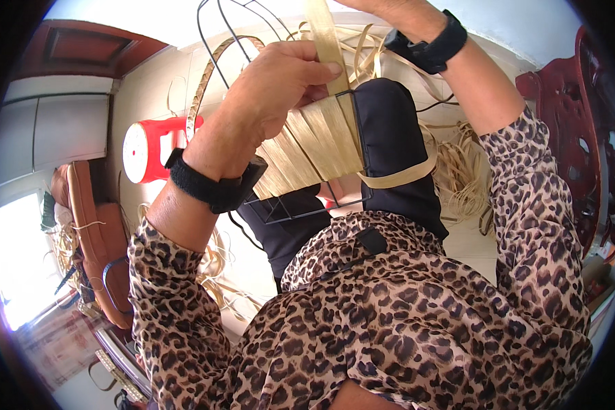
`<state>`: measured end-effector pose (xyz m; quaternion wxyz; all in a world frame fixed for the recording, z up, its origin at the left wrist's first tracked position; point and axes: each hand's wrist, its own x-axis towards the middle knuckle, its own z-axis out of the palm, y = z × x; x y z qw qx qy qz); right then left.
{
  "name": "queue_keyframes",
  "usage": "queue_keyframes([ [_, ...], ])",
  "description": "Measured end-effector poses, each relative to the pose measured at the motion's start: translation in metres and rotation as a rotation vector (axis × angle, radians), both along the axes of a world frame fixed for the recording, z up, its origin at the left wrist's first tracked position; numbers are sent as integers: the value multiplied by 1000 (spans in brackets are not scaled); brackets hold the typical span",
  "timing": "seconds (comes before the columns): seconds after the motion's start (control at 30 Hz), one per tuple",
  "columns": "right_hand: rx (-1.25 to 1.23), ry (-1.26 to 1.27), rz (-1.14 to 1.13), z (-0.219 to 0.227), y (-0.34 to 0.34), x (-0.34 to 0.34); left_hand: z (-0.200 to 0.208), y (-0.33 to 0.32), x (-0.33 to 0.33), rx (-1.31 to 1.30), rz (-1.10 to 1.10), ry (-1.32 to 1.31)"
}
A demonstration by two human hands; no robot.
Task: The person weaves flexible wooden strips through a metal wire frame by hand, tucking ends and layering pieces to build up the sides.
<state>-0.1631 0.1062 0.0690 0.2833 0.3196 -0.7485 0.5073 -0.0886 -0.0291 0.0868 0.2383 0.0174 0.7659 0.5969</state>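
On my lap lies a black wire frame (352, 203), its middle wrapped in flat straw-coloured bands (304, 150) set side by side. My left hand (283, 82) is at the far edge of the wrapped part, thumb and fingers pinching a wide straw-coloured strip (326, 34) that runs up past the picture's top edge. Only the back part of my right hand (389, 7) shows at the top; its fingers are cut off, so what they hold is hidden. A loose length of strip (403, 172) loops across my right thigh.
A red and white stool (143, 150) is on the floor to the left. Loose strips (465, 174) lie heaped at the right, with more (362, 48) beyond the frame. A brown padded seat (99, 239) stands far left, and a carved dark-red wooden chair (567, 130) at the right.
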Motion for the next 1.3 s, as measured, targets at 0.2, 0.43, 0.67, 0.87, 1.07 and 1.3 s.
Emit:
queue_keyframes([
  [0.2,-90,-766,191,-43,6,4,11,2,-10,-155,-157,-20],
  [0.43,380,-899,551,-65,39,1,9,6,-15,-130,-161,14],
  [0.67,589,-936,692,-50,39,4,14,5,-16,-69,-163,3],
  [0.87,790,-538,942,-42,42,-7,19,1,-4,-157,-133,52],
  [1.07,702,-982,917,-22,26,20,21,-26,11,-142,-99,110],
  [1.3,65,-1226,880,-16,20,55,17,-32,13,-94,-94,197],
])
